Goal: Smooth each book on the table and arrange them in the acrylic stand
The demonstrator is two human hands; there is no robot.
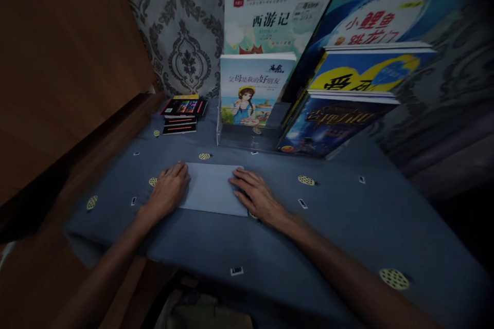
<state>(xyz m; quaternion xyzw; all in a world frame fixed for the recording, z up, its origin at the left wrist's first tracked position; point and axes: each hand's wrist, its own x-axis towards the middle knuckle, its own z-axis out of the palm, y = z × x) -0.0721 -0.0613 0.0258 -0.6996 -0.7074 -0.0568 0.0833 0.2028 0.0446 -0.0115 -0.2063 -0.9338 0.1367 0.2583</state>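
Steadying the pale rectangle (212,190) well calls, I'd judge, for light, even pressure from both sides, so that it lies flat on the patterned tablecloth (200,239) without skewing or bowing; pressing harder with one hand could slide it over the cloth. It lies between the hands, its bare middle showing. The left hand (168,190) covers its left edge, fingers close together and reaching to the far left corner, though I cannot tell whether the hidden thumb grips from beneath. The right hand (260,198) rests at the right edge, fingers loosely parted and laid over the far right part, with the near right corner exposed. In this dim light, the piece could be a single sheet or a thin booklet. Beyond it stands the clear book rack (247,136).
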